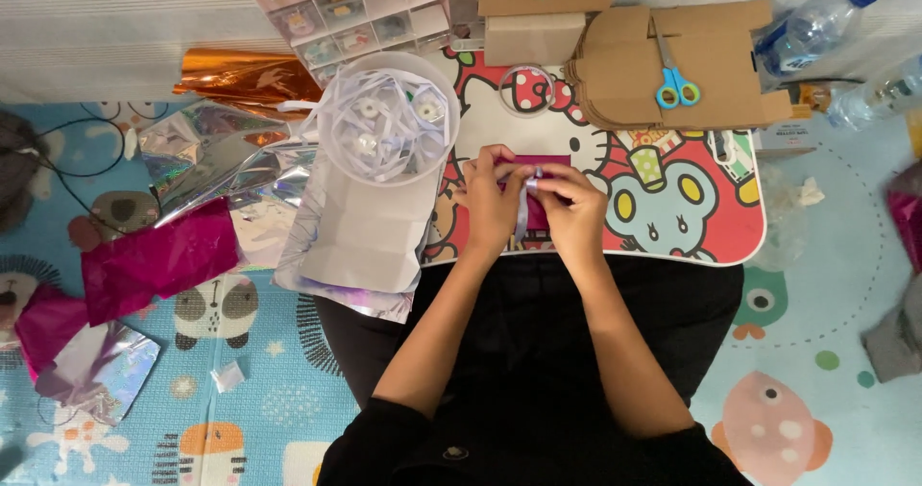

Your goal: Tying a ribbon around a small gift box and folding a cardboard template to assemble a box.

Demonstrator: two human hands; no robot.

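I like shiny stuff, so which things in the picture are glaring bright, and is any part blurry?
Head view: the crinkled orange foil sheet and the crumpled silver foil sheets throw bright glare; the light is soft and even, with hardly any shadows on the cartoon-printed lap table; the left hand and right hand look sharp, pinching a small magenta foil-wrapped box.

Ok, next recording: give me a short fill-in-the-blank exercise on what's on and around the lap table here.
1. Both hands, left hand and right hand, hold a small box wrapped in ____ paper.
2. The scissors with blue handles lie on a stack of ____.
3. The round white tub is full of ____ ribbon.
4. A plastic ____ with a blue cap lies at the top right.

Missing words: magenta; cardboard; white; bottle
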